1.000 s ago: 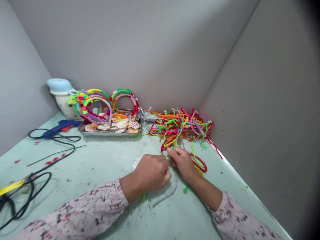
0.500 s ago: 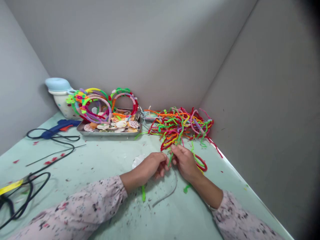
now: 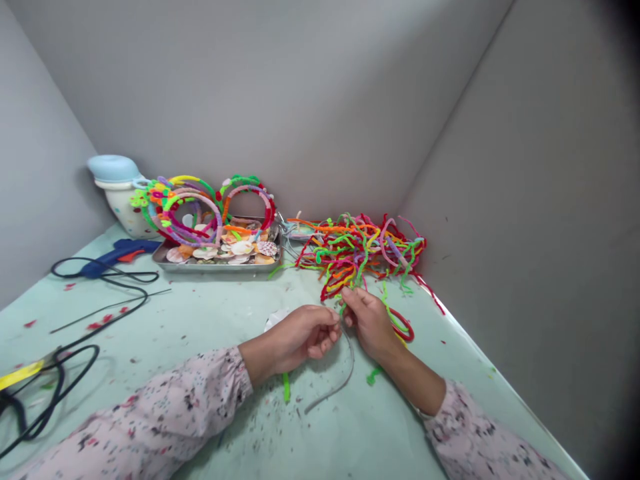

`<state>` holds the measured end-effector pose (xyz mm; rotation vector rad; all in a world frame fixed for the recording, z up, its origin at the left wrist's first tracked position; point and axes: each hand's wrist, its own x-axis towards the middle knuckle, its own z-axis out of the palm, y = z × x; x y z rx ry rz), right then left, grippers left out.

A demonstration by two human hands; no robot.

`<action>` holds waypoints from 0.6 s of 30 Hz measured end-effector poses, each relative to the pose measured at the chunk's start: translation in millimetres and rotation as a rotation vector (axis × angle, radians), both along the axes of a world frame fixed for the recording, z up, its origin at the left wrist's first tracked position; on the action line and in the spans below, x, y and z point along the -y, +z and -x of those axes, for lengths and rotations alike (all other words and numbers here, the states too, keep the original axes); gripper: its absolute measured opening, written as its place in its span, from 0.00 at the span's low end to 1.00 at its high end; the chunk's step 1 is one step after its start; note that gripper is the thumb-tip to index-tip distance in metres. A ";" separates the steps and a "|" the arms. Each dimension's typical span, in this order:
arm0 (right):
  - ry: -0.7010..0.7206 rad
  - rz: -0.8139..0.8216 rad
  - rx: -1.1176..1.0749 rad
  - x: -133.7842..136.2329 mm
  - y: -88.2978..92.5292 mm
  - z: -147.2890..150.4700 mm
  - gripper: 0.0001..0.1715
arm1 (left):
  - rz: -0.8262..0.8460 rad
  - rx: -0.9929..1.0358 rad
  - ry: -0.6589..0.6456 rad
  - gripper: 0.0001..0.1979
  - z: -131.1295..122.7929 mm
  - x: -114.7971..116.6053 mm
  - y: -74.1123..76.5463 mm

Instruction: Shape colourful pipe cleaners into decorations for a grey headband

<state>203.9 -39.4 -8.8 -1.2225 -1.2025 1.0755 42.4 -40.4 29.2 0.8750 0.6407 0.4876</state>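
My left hand (image 3: 307, 339) is closed in a pinch, with the upper end of a thin grey pipe cleaner (image 3: 344, 380) at its fingertips. That strand curves down toward the table to the lower left. Close beside it, the thumb and forefinger of my right hand (image 3: 371, 323) pinch a green pipe cleaner (image 3: 343, 309), of which only a short piece shows. Fingers cover where the two strands come together. Partly behind my left wrist lies a whitish piece (image 3: 275, 319), and a bright green strip (image 3: 287, 388) sticks out below.
Tangled coloured pipe cleaners (image 3: 363, 247) are heaped ahead. Left of them, a metal tray (image 3: 220, 268) holds shells and wrapped headbands (image 3: 193, 220). A blue glue gun (image 3: 120, 253), black cables (image 3: 63, 373) and a light-blue-lidded container (image 3: 120, 193) are on the left. Grey walls enclose the table.
Less of the green pipe cleaner shows between my hands; its longer end beside my left fingers is out of sight. My left fingers have shifted slightly, while my right hand stays almost in place.
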 end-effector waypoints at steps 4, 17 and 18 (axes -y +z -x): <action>-0.010 0.012 0.048 1.4 6.4 1.7 0.25 | -0.442 -0.213 0.024 0.05 -2.7 1.3 -6.3; 0.037 0.054 0.114 2.2 12.3 5.3 0.24 | -1.616 -1.005 0.099 0.06 -1.5 12.5 -1.2; 0.040 0.064 0.108 1.9 12.1 5.7 0.25 | -1.655 -1.021 0.082 0.06 -1.2 12.8 -1.2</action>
